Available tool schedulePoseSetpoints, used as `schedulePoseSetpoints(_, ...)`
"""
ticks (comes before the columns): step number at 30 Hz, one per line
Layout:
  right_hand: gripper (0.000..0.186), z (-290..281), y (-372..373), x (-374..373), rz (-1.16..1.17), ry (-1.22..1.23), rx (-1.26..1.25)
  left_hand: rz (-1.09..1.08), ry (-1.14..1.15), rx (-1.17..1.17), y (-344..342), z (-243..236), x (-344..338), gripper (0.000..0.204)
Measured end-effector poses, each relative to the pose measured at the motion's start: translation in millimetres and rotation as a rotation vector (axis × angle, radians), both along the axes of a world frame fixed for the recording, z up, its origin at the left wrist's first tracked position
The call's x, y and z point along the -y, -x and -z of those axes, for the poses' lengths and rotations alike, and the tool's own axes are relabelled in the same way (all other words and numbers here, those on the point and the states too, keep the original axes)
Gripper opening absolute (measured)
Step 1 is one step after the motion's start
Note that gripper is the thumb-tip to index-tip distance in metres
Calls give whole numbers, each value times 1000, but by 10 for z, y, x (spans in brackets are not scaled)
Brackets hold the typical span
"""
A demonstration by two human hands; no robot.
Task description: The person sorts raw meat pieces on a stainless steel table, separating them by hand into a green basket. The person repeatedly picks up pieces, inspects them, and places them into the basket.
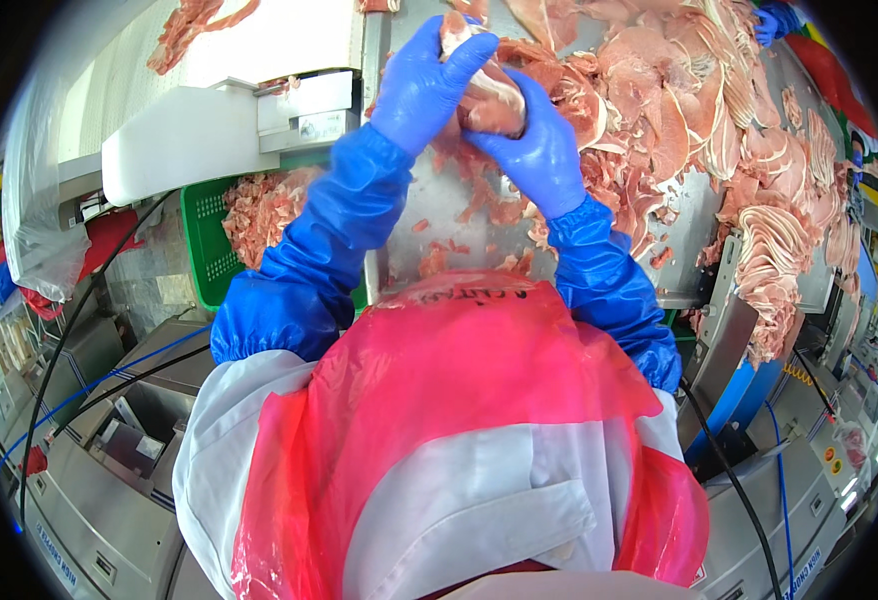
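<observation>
1 green crate holds meat scraps; the steel table bears sliced meat. Above the table, the left hand and right hand, half-curled, clasp 1 meat piece between them.

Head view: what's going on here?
A person's left hand and right hand, both in blue gloves, hold a piece of meat between them above a metal table. Meat slices lie heaped to the right, and a green crate at the left holds meat scraps.
</observation>
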State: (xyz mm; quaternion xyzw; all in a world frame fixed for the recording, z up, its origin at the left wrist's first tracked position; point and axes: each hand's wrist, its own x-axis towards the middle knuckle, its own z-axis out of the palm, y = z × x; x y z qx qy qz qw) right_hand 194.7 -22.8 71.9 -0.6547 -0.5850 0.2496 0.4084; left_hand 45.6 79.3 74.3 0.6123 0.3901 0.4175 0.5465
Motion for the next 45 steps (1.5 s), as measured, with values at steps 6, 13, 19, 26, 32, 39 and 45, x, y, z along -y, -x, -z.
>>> schedulePoseSetpoints(6,30,113,-281,-12,143,-15,-59,196,302,165,27,329,116,42)
schedulePoseSetpoints(13,25,1049,-1643,-100,421,13,356,200,290,4,34,155,372,34)
schedulePoseSetpoints(19,70,658,-2079,122,213,255,486,53,416,215,294,32,201,32)
schedulePoseSetpoints(26,80,116,-255,104,-222,223,-626,183,288,178,-65,-58,258,36)
schedulePoseSetpoints(32,45,344,-414,33,42,136,-451,144,148,162,-113,14,289,39)
schedulePoseSetpoints(39,57,173,-188,112,170,100,-154,41,173,227,-267,117,373,34)
schedulePoseSetpoints(45,45,235,-287,15,308,-35,80,60,255,84,-224,140,473,25)
